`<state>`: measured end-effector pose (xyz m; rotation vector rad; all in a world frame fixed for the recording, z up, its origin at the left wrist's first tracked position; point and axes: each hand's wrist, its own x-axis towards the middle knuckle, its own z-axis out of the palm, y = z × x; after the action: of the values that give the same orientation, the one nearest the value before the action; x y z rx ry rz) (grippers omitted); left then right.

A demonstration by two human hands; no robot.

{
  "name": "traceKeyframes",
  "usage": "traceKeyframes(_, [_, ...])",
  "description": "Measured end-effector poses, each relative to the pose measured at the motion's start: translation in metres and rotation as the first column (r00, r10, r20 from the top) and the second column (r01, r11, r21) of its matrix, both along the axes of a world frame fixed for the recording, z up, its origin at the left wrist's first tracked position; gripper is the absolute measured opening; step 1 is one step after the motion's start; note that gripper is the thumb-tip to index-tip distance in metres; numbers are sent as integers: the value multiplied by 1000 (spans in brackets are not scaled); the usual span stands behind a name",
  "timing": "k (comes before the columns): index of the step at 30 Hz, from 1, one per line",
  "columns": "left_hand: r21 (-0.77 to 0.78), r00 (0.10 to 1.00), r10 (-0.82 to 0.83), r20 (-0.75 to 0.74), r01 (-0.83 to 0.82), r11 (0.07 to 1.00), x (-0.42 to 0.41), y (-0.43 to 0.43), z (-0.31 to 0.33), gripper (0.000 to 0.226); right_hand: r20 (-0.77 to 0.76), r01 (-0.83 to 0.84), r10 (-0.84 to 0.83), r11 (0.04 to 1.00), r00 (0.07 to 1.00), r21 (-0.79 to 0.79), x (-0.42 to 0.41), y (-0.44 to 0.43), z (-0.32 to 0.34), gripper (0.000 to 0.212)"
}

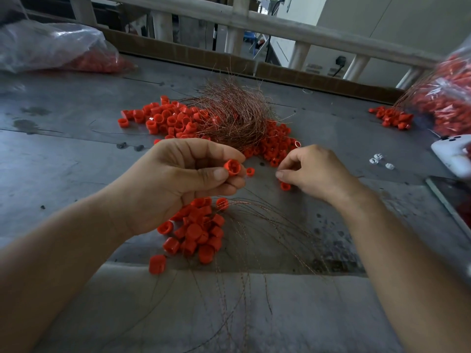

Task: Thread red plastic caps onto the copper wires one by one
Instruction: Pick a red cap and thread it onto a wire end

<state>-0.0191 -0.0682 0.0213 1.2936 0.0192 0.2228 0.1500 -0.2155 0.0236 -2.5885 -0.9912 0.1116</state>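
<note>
A person's left hand (178, 179) pinches a single red cap (232, 167) between thumb and forefinger, open end turned right; the right hand (313, 171), close beside it, has thumb and fingertips drawn tight together, though whether a wire sits between them cannot be told; both hands hover above a scuffed, stained grey metal table (76, 154), forearms reaching in from the near edge. A heap of loose caps (178, 118) lies in the far middle of the table, partly covered by a tangled bundle of copper wires (234, 118); a second pile of caps (198, 230) sits under the left wrist, with thin wires (254, 250) fanning from it toward the near edge; two stray caps lie between the hands. A clear plastic bag (51, 47) holding red caps rests at the far left; another bag of caps (448, 93) spills a small cluster at the far right. A pale wooden railing (254, 24) borders the table's far side, with a light wall beyond.
</note>
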Motion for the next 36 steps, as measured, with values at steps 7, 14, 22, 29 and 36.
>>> traceKeyframes(7, [46,1000,14,-14,-13,999,-1,-1,2,24,-96,-27,60,948,994,318,-7,0,9,17])
traceKeyframes(14, [85,996,81,-37,-78,993,1,-3,1,29,-637,123,479,734,605,668,-37,7,19,13])
traceKeyframes(22, [77,993,114,-40,-110,991,2,-3,2,22,-664,134,527,721,531,680,-42,10,16,16])
traceKeyframes(29, [72,990,135,-46,-131,989,2,-3,2,21,-654,118,567,704,501,701,-43,11,15,17])
traceKeyframes(36, [91,988,145,-47,-140,986,2,-4,3,22,-608,72,587,685,535,725,-46,10,13,16])
